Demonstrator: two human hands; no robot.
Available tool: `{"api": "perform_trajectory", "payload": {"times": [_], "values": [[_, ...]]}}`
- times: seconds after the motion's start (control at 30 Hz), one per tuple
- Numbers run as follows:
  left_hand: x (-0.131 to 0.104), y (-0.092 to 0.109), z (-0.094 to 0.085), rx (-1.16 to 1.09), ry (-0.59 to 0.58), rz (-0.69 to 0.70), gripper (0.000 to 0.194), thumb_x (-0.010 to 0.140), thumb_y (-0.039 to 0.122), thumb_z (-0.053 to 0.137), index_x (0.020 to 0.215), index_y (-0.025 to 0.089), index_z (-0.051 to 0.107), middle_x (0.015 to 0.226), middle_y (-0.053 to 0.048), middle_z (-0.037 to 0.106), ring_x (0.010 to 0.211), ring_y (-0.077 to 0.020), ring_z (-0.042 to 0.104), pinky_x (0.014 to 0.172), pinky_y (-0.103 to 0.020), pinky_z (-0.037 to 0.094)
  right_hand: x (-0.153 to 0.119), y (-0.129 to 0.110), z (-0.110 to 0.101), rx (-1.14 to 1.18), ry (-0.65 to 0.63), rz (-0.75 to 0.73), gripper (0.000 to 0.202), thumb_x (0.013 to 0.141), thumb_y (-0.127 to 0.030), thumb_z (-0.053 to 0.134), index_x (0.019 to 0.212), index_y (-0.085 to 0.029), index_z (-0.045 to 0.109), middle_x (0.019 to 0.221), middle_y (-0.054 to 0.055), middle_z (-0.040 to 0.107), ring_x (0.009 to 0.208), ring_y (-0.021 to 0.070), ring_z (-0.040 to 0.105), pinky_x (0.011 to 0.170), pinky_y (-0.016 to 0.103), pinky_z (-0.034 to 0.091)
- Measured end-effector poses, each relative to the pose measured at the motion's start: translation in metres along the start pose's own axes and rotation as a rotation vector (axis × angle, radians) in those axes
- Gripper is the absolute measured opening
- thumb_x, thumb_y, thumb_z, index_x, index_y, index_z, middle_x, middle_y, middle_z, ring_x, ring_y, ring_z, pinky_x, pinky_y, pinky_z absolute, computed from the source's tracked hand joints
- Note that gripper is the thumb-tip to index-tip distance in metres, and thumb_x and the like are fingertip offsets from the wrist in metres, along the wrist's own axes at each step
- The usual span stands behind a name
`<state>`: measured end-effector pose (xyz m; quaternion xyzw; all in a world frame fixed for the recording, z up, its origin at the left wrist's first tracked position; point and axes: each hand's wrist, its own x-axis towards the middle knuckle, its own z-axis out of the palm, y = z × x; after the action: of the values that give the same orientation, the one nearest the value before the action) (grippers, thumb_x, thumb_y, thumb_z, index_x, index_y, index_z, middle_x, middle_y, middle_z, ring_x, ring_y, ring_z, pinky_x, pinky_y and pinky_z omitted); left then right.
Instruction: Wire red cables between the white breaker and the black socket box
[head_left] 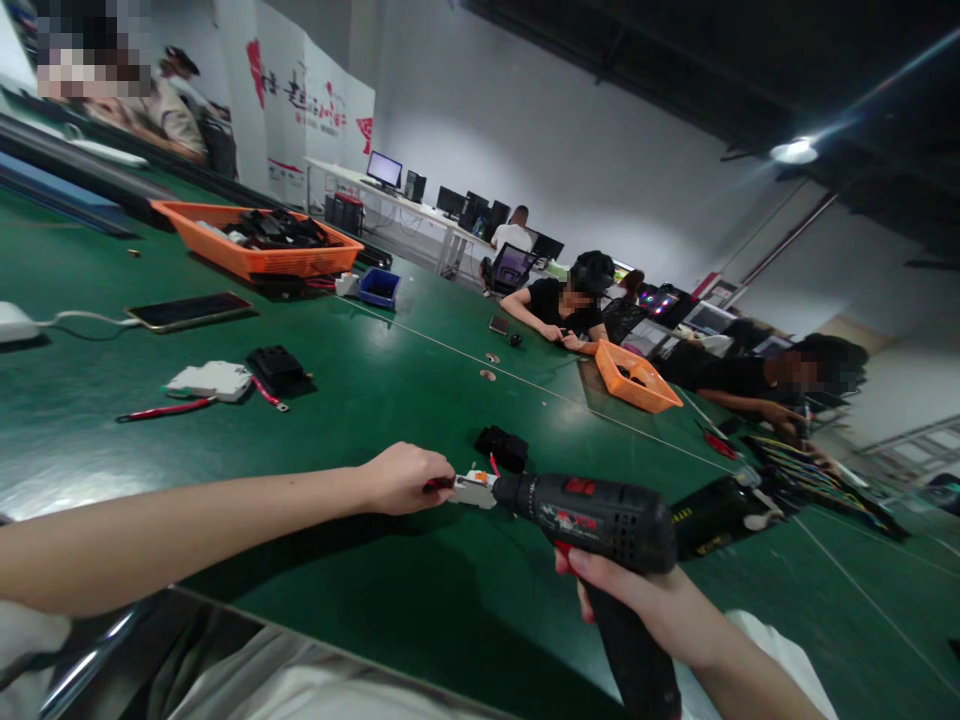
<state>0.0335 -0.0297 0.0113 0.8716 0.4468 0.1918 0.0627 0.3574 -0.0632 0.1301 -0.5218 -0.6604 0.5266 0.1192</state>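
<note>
My right hand (622, 580) is wrapped round the grip of a black cordless drill (600, 520), a finger at its red trigger. The drill points left, its chuck end against a white circuit breaker (476, 488) with an orange part. My left hand (409, 478) is closed on the breaker's left end, where a dark red lead shows at the fingers. Just behind the breaker lies a black plastic housing (504, 447). To the left, another white breaker (210, 381) with red leads rests beside a black housing (277, 370).
On the green table (360, 400) are an orange basket (255, 262) of black parts, a small blue bin (379, 288), a phone (193, 311) on a cable and a second orange basket (637, 378). Co-workers sit across the table. A black cylindrical object (712, 515) lies behind the drill.
</note>
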Motion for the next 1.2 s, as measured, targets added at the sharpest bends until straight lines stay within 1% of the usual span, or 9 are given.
{"api": "perform_trajectory", "payload": {"times": [0.13,0.27,0.4,0.5,0.63,0.83,1.0,1.1,1.2], "values": [[0.000,0.000,-0.002,-0.001,-0.013,-0.009,0.019,0.093,0.033,0.056,0.097,0.021,0.070,0.090,-0.001,0.073,0.074,-0.0148,0.067,0.056,-0.024,0.039,-0.005,-0.005,0.000,0.096,0.061,-0.071,0.056,0.078,-0.066,0.071,0.094,-0.013,0.073,0.067,0.007,0.068,0.059,0.0165,0.060,0.056,0.028,0.045],[0.000,0.001,-0.004,0.003,-0.034,-0.009,0.022,0.094,0.034,0.055,0.101,0.020,0.070,0.095,-0.004,0.074,0.075,-0.0155,0.068,0.057,-0.024,0.041,0.005,0.001,-0.007,0.113,0.226,-0.189,0.052,0.083,-0.064,0.065,0.095,-0.013,0.069,0.069,0.008,0.067,0.060,0.0189,0.061,0.057,0.031,0.049],[0.000,0.000,-0.006,-0.007,-0.051,-0.012,0.022,0.095,0.035,0.056,0.100,0.019,0.070,0.095,-0.004,0.074,0.075,-0.0154,0.068,0.058,-0.024,0.044,0.037,0.027,-0.029,-0.242,0.541,-0.431,0.050,0.085,-0.052,0.064,0.121,-0.018,0.059,0.087,0.009,0.071,0.070,0.0234,0.066,0.064,0.035,0.053],[0.000,-0.001,-0.008,-0.041,-0.057,-0.014,0.022,0.095,0.035,0.055,0.100,0.019,0.070,0.099,-0.003,0.074,0.078,-0.0147,0.068,0.061,-0.023,0.046,0.063,0.051,-0.051,-0.706,0.665,-0.396,0.076,0.079,-0.032,0.067,0.147,-0.021,0.036,0.109,0.012,0.071,0.080,0.0283,0.070,0.068,0.036,0.051],[0.001,-0.005,-0.013,-0.090,-0.104,-0.032,0.022,0.095,0.036,0.056,0.104,0.020,0.070,0.102,-0.003,0.074,0.081,-0.0138,0.068,0.066,-0.023,0.049,0.088,0.079,-0.072,-1.066,0.635,-0.196,0.065,0.083,-0.025,0.060,0.145,-0.023,0.041,0.124,0.014,0.067,0.091,0.0305,0.070,0.070,0.034,0.047],[0.003,-0.008,-0.018,-0.133,-0.164,-0.069,0.024,0.096,0.037,0.054,0.107,0.022,0.069,0.105,-0.003,0.072,0.087,-0.0148,0.067,0.073,-0.024,0.051,0.098,0.101,-0.088,-1.091,0.592,-0.079,0.053,0.091,-0.021,0.052,0.144,-0.029,0.049,0.117,0.011,0.069,0.096,0.0266,0.069,0.074,0.032,0.045],[0.003,-0.008,-0.020,-0.096,-0.182,-0.069,0.025,0.097,0.038,0.052,0.106,0.022,0.069,0.103,-0.003,0.071,0.086,-0.0157,0.067,0.071,-0.025,0.050,0.087,0.104,-0.098,-0.997,0.469,-0.140,0.068,0.087,-0.030,0.061,0.152,-0.025,0.041,0.125,0.012,0.066,0.108,0.0287,0.066,0.084,0.034,0.048],[0.003,-0.008,-0.019,-0.114,-0.177,-0.069,0.026,0.097,0.039,0.052,0.107,0.022,0.069,0.105,-0.003,0.071,0.087,-0.0156,0.067,0.072,-0.025,0.050,0.083,0.105,-0.099,-0.973,0.406,-0.215,0.073,0.082,-0.025,0.062,0.152,-0.017,0.041,0.134,0.016,0.061,0.116,0.0295,0.061,0.096,0.037,0.046],[0.002,-0.009,-0.019,-0.135,-0.168,-0.071,0.027,0.097,0.041,0.052,0.107,0.022,0.068,0.105,-0.004,0.071,0.088,-0.0159,0.067,0.074,-0.025,0.051,0.083,0.101,-0.086,-0.977,0.529,-0.334,0.063,0.077,-0.012,0.056,0.140,-0.013,0.053,0.143,0.017,0.054,0.130,0.0313,0.050,0.108,0.045,0.040]]}}
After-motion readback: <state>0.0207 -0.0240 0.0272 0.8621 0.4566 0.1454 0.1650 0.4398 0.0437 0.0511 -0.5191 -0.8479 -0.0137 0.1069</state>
